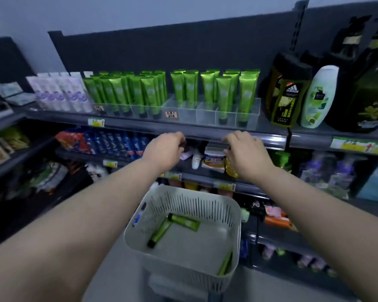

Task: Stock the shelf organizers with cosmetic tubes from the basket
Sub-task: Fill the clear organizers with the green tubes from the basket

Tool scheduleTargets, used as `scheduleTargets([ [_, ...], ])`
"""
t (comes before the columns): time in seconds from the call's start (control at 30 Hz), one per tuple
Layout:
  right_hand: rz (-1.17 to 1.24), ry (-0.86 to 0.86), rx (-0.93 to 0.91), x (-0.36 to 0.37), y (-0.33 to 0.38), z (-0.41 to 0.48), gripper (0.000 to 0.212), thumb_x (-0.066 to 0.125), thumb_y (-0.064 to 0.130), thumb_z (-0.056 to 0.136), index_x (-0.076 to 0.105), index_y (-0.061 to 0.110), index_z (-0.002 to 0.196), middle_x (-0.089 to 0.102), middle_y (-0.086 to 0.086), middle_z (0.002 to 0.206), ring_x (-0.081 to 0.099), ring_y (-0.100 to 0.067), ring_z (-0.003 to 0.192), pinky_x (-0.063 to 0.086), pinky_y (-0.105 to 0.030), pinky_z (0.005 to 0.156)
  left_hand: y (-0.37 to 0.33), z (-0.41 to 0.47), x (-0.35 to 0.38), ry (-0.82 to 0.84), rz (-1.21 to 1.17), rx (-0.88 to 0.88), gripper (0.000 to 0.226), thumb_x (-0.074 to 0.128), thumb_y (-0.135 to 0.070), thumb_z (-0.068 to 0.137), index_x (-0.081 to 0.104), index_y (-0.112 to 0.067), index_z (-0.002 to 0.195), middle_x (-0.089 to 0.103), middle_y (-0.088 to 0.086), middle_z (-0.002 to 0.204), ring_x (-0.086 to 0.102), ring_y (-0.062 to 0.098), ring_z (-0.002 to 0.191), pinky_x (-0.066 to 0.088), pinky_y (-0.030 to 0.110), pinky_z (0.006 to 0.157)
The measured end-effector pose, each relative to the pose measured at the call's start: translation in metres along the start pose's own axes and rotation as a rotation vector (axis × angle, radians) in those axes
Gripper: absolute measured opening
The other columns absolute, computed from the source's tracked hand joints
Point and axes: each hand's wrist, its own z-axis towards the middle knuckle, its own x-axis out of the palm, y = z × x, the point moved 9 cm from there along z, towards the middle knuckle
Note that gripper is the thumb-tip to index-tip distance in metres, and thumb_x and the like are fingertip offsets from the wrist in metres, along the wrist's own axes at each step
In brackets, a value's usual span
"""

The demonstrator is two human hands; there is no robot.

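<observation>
A white slatted basket stands low in front of me with three green tubes in it: two crossed near its back and one leaning in its right corner. On the top shelf, clear organizers hold upright green tubes. The left organizer is packed. The right one has several tubes and some bare front compartments. My left hand and my right hand hover at the shelf's front edge, below the organizers. Their fingers curl loosely downward, and I see nothing in either hand.
White and purple tubes stand left of the organizers. A dark shower gel bottle and a white bottle stand to the right. Packed lower shelves lie behind my hands, and price labels line the shelf rails.
</observation>
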Motion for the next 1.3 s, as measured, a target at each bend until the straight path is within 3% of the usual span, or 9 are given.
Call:
scheduleTargets([
  [0.27, 0.011, 0.297, 0.015, 0.103, 0.027, -0.048, 0.03, 0.05, 0.025, 0.094, 0.05, 0.021, 0.123, 0.05, -0.002, 0.125, 0.041, -0.025, 0.122, 0.036, -0.041, 0.094, 0.073, -0.055, 0.094, 0.283, -0.016, -0.154, 0.024, 0.055, -0.027, 0.093, 0.059, -0.016, 0.115, 0.064, 0.009, 0.116, 0.058, 0.031, 0.106, 0.049, 0.037, 0.082],
  [0.4, 0.032, 0.454, 0.057, 0.152, 0.033, -0.055, 0.032, 0.052, 0.025, 0.094, 0.051, 0.02, 0.125, 0.048, -0.003, 0.127, 0.04, -0.026, 0.124, 0.035, -0.04, 0.098, 0.084, -0.055, 0.141, 0.385, -0.094, -0.121, 0.032, 0.054, -0.026, 0.094, 0.058, -0.015, 0.124, 0.061, 0.007, 0.123, 0.056, 0.027, 0.113, 0.048, 0.037, 0.09],
  [0.53, -0.01, 0.56, 0.106, 0.196, 0.034, -0.063, 0.032, 0.05, 0.021, 0.093, 0.052, 0.022, 0.124, 0.05, -0.003, 0.127, 0.044, -0.026, 0.121, 0.038, -0.038, 0.095, 0.088, -0.049, 0.194, 0.477, -0.148, -0.07, 0.024, 0.059, -0.022, 0.089, 0.066, -0.012, 0.11, 0.066, 0.009, 0.113, 0.059, 0.029, 0.108, 0.046, 0.035, 0.095],
  [0.67, -0.04, 0.726, 0.207, 0.244, 0.028, -0.084, 0.039, 0.05, 0.011, 0.089, 0.05, 0.018, 0.127, 0.048, -0.007, 0.129, 0.044, -0.028, 0.122, 0.039, -0.038, 0.1, 0.087, -0.056, 0.258, 0.658, -0.209, -0.035, 0.022, 0.059, -0.022, 0.091, 0.064, -0.011, 0.11, 0.064, 0.008, 0.111, 0.059, 0.028, 0.105, 0.047, 0.031, 0.086],
  [0.8, -0.031, 0.957, 0.312, 0.286, 0.021, -0.117, 0.041, 0.048, 0.006, 0.09, 0.048, 0.014, 0.13, 0.043, -0.012, 0.134, 0.044, -0.034, 0.125, 0.039, -0.042, 0.103, 0.096, -0.066, 0.312, 0.788, -0.155, 0.004, 0.028, 0.056, -0.027, 0.094, 0.061, -0.009, 0.114, 0.062, 0.009, 0.115, 0.057, 0.026, 0.107, 0.047, 0.036, 0.092],
  [0.93, -0.02, 1.104, 0.364, 0.327, 0.018, -0.154, 0.037, 0.047, 0.009, 0.093, 0.046, 0.011, 0.13, 0.048, -0.014, 0.129, 0.052, -0.032, 0.116, 0.044, -0.038, 0.096, 0.102, -0.072, 0.35, 0.857, -0.146, 0.009, 0.017, 0.055, -0.022, 0.093, 0.059, -0.009, 0.082, 0.061, 0.011, 0.086, 0.06, 0.03, 0.088, 0.044, 0.034, 0.078],
  [1.03, 0.025, 1.158, 0.399, 0.354, 0.023, -0.176, 0.032, 0.044, 0.007, 0.094, 0.046, 0.006, 0.126, 0.052, -0.014, 0.121, 0.055, -0.025, 0.104, 0.044, -0.033, 0.085, 0.107, -0.073, 0.373, 0.85, -0.198, -0.053, 0.029, 0.058, -0.021, 0.092, 0.043, -0.018, 0.067, 0.053, 0.005, 0.076, 0.055, 0.025, 0.078, 0.035, 0.027, 0.064],
  [1.17, -0.066, 1.216, 0.344, 0.383, 0.033, -0.193, 0.028, 0.042, 0.006, 0.091, 0.045, 0.006, 0.119, 0.05, -0.014, 0.121, 0.051, -0.028, 0.112, 0.029, -0.042, 0.108, 0.111, -0.079, 0.401, 0.886, -0.266, -0.122, 0.008, 0.059, -0.021, 0.092, 0.06, -0.013, 0.092, 0.06, 0.011, 0.103, 0.059, 0.03, 0.101, 0.039, 0.028, 0.075],
  [1.3, -0.096, 1.136, 0.414, 0.394, 0.02, -0.197, 0.024, 0.04, 0.01, 0.094, 0.049, 0.009, 0.117, 0.047, -0.011, 0.123, 0.051, -0.028, 0.112, 0.042, -0.037, 0.097, 0.116, -0.081, 0.415, 0.886, -0.247, -0.104, 0.033, 0.055, -0.023, 0.096, 0.054, -0.01, 0.126, 0.054, 0.011, 0.129, 0.054, 0.025, 0.113, 0.042, 0.028, 0.089],
])
